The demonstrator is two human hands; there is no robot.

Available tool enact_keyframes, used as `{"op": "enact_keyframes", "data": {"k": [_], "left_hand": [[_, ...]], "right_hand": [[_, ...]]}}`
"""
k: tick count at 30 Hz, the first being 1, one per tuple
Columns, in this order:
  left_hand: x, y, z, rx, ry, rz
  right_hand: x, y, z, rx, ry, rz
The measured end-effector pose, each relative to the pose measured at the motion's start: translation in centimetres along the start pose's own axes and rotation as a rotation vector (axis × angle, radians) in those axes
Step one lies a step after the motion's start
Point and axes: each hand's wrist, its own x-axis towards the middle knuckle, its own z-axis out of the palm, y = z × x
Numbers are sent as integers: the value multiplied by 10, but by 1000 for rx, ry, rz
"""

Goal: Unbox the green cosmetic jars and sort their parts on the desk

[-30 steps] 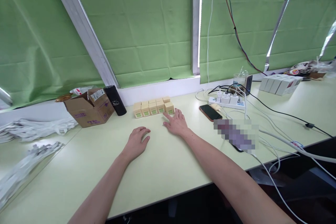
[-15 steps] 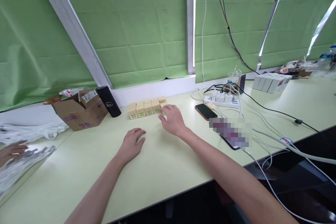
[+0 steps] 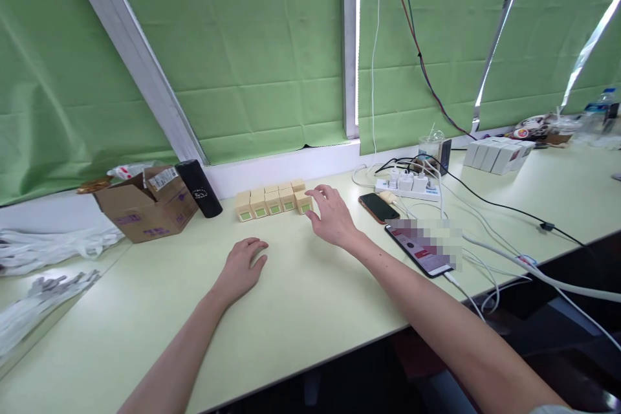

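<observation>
Several small cream-coloured boxes (image 3: 259, 200) with greenish square windows on their fronts stand close together in a block near the wall. At the right end of the front row is one such box (image 3: 303, 202), set slightly nearer to me than its neighbours. My right hand (image 3: 332, 217) is just to the right of that end box, thumb and fingers apart, with nothing held between them; whether a fingertip touches the box I cannot tell. My left hand (image 3: 242, 268) rests on the table in front of the boxes, loosely curved, thumb apart from the fingers and holding nothing.
An opened cardboard box (image 3: 148, 210) and a black cylinder (image 3: 198, 187) stand at the left. White straps (image 3: 58, 246) lie beyond them. On the right are two phones (image 3: 378, 207), a power strip (image 3: 407, 189), trailing cables and white boxes (image 3: 497, 155).
My right hand has drawn a little to the right, uncovering the end box's front. My left hand has stayed put. Another person's hand at the far left has gone out of view.
</observation>
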Motion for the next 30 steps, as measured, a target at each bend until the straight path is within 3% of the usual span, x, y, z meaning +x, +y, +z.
{"op": "enact_keyframes", "data": {"k": [6, 12, 20, 30], "left_hand": [[-3, 3, -1, -5, -7, -10], [-4, 6, -1, -10, 4, -6], [-5, 8, -1, -13, 10, -3], [-5, 6, 3, -105, 109, 11]], "right_hand": [[14, 5, 59, -4, -254, 202], [23, 5, 89, -92, -250, 229], [22, 3, 85, -193, -199, 104], [-38, -38, 63, -150, -126, -209]]}}
